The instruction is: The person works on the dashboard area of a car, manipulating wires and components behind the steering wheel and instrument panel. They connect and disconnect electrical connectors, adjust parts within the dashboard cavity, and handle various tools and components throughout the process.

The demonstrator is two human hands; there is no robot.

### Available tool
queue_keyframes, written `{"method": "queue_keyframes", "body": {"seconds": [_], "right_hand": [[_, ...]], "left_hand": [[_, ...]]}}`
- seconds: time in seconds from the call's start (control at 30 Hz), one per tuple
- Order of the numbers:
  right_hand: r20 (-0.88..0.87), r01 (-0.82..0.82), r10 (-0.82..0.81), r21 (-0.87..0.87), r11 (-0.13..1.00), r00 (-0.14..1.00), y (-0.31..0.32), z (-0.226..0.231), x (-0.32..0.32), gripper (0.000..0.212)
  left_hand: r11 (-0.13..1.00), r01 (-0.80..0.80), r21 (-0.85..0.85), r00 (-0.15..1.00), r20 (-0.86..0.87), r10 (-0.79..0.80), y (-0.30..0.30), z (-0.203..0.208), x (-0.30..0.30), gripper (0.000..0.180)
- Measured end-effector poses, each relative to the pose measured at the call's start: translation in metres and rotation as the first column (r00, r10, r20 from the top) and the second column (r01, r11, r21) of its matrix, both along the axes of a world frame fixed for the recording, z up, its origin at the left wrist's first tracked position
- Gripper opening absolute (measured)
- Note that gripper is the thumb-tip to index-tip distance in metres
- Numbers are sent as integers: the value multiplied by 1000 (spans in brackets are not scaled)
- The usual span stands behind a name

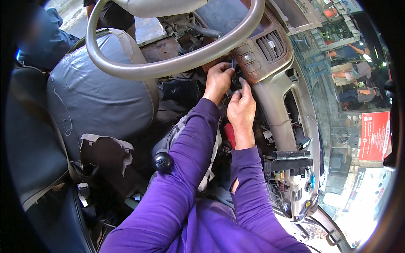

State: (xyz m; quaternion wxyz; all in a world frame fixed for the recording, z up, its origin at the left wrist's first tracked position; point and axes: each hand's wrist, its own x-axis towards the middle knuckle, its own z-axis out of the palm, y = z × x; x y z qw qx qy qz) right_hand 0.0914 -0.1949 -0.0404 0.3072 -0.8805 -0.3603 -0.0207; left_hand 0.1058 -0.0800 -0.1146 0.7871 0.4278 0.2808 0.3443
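Observation:
Both of my hands work close together in the dark opening of the dashboard, beside the steering wheel (168, 69). My left hand (218, 81) is closed in a pinch at a thin blue wire (232, 63), just below the wheel rim. Slightly lower and to the right, my right hand (242, 109) has its thumb and index finger closing around something dark, too small to name. Right above the fingers sits a switch panel (249, 59) with wood-look trim. Deeper parts of the opening are hidden by shadow and by my hands.
A round air vent (271, 47) adjoins the switch panel. Under my left forearm stands a black gear knob (162, 162). A dark covered seat (103, 80) fills the left side, near another person's blue sleeve (50, 33). The windshield (333, 105) lies right; loose dashboard parts (291, 163) hang lower right.

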Motion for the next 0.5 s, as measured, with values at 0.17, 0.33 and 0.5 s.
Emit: {"method": "queue_keyframes", "body": {"seconds": [0.17,0.33,0.5], "right_hand": [[161,-30,21,55,998,987,5,-1,9,34],[-15,84,-85,-54,995,996,22,10,5,38],[52,54,-62,131,990,997,-17,-19,28,19]], "left_hand": [[995,97,-1,995,15,-97,-35,6,-23,18],[967,238,88,969,-96,-230,-31,6,-54,23],[921,376,104,888,-324,-326,-21,6,-58,26]]}}
